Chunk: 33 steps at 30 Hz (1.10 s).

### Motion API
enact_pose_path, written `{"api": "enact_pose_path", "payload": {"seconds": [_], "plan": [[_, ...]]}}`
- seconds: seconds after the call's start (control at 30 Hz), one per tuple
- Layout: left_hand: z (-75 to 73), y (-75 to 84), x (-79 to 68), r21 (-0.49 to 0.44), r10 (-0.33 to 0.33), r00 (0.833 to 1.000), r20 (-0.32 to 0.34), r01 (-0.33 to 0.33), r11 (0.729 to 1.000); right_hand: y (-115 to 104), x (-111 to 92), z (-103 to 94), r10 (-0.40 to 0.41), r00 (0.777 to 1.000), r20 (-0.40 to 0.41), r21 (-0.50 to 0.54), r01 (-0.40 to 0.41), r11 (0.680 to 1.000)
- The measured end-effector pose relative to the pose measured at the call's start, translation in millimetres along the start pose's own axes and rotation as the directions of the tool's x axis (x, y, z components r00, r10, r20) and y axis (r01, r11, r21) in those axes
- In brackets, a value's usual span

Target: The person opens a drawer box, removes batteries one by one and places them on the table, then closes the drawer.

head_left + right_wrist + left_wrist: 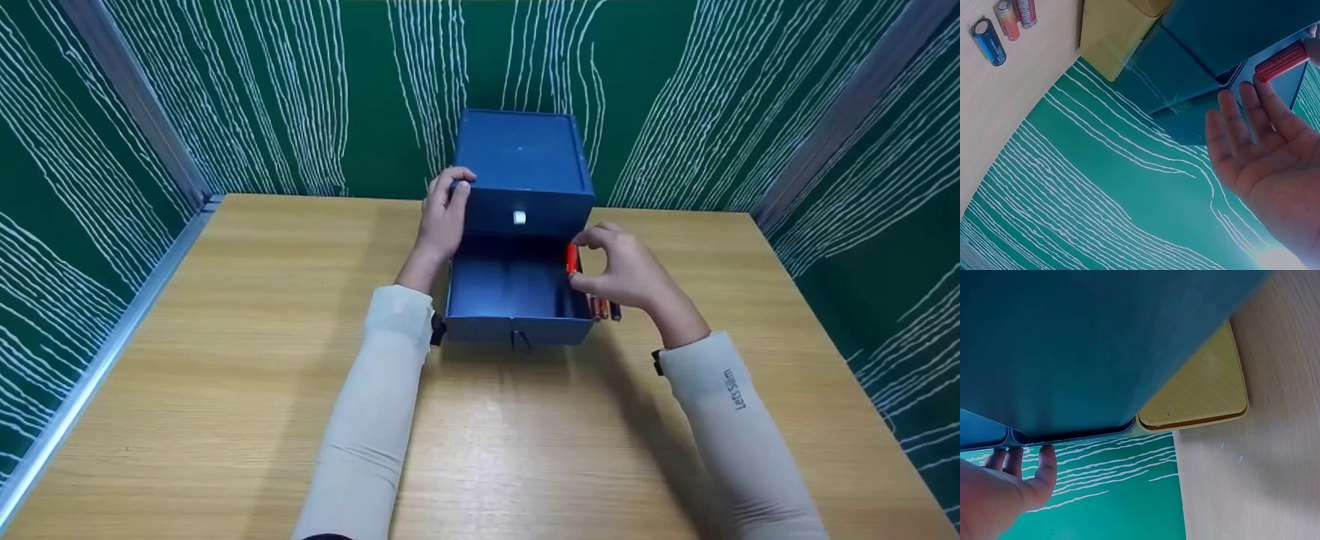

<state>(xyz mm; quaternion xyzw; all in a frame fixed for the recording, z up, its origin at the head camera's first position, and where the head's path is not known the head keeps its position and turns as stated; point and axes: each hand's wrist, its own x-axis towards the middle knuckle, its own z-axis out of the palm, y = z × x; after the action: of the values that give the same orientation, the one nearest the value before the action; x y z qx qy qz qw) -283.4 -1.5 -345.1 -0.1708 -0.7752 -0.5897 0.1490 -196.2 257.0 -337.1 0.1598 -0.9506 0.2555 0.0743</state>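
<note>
A blue drawer box (525, 154) stands at the back of the table with its lower drawer (495, 289) pulled out; the visible drawer floor is bare. At the box's upper left front corner, my left hand (444, 217) grips the edge, fingers bent over the top. Between thumb and fingertips, my right hand (626, 266) pinches a red battery (1282, 62) over the right side of the open drawer. Its other fingers extend loosely in the right wrist view. On the table right of the drawer lie a blue battery (989, 42), an orange battery (1008, 22) and a dark red battery (1026, 12).
A white knob (519, 217) marks the closed upper drawer, and a dark loop (520, 342) hangs on the lower one's front. A yellow section (1202, 382) forms the bottom part of the box. Green walls (645, 90) with white lines surround the wooden table (225, 360).
</note>
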Motion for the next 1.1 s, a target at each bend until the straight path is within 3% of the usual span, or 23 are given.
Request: {"api": "enact_pose_path", "payload": {"seconds": [0.5, 1.1], "plan": [[1.5, -1.2, 0.8, 0.006, -0.002, 1.000, -0.010, 0.002, 1.000, 10.9, -6.0, -7.6, 0.061, 0.998, -0.003, 0.019, -0.061, 0.998], [-1.0, -2.1, 0.2, 0.019, 0.015, 1.000, 0.001, -0.015, 1.000, 18.2, -10.1, -12.5, 0.072, 0.997, -0.011, 0.016, -0.072, 0.997]]}}
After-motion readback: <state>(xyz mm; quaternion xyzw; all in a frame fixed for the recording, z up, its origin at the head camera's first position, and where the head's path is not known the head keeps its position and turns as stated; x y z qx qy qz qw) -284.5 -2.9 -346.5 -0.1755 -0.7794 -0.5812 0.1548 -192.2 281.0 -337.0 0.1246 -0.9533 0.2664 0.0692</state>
